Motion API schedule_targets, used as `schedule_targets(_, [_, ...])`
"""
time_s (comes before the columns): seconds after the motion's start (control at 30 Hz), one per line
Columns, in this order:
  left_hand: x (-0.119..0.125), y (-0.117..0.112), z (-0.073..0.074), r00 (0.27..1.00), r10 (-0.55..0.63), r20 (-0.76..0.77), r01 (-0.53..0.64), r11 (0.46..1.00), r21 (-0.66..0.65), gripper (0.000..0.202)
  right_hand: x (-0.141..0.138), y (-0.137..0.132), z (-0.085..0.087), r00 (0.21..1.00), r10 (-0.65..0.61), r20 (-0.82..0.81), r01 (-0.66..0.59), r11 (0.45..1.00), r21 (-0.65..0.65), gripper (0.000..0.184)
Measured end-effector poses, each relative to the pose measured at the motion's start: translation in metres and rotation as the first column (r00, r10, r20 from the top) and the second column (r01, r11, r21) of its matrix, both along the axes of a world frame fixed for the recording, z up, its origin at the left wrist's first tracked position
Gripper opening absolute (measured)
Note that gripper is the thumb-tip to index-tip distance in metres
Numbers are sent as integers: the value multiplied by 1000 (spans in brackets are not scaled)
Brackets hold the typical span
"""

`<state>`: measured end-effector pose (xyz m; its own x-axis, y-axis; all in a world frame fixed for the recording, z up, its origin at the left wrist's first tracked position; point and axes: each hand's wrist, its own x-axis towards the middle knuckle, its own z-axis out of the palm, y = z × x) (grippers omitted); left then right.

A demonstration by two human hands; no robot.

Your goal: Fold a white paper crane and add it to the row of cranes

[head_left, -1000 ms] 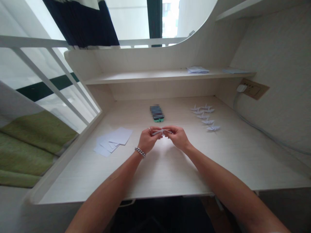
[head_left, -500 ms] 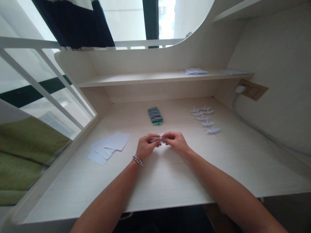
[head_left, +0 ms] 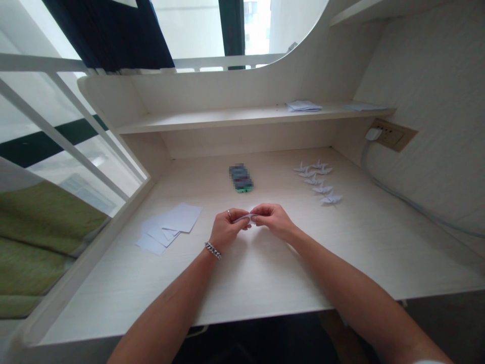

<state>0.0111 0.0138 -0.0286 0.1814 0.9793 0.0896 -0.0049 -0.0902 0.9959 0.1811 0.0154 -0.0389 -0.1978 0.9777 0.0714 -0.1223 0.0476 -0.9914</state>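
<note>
Between my two hands is a small folded piece of white paper, held just above the desk. My left hand, with a ring and a chain bracelet, pinches its left end between thumb and fingers. At the other end, the thumb and fingers of my right hand are closed on the same paper. Most of its folds are hidden by my fingers. Several white paper cranes stand in a cluster to the right, beyond my right hand. Loose sheets of white paper lie overlapping to the left.
A phone-like item, blurred out, lies beyond my hands on the desk. Folded papers rest on the shelf above. On the right wall, a plug sits in a socket, its cable running along the desk.
The view has tilted down a little. Both hands keep hold of the paper in nearly the same place, with only a slight shift of the fingers.
</note>
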Motion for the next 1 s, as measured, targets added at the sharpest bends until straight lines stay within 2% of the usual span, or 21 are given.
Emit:
schedule_targets(0.17, [-1,0,0,1000,3,30,-2,999,-36,16,-1,-1,-1,1000,-1,24,0,999,40,13])
schedule_targets(0.47, [0,-2,4,999,13,48,-11,999,-30,8,-2,-4,6,999,-24,-26,24,1000,2,14])
schedule_targets(0.7, [2,-6,6,998,-4,62,5,1000,-22,9,0,-7,10,994,2,-113,-15,993,-114,28])
schedule_targets(1.0, [-1,-2,3,995,11,101,-6,999,-50,24,-2,-6,10,996,-85,-12,85,996,23,27])
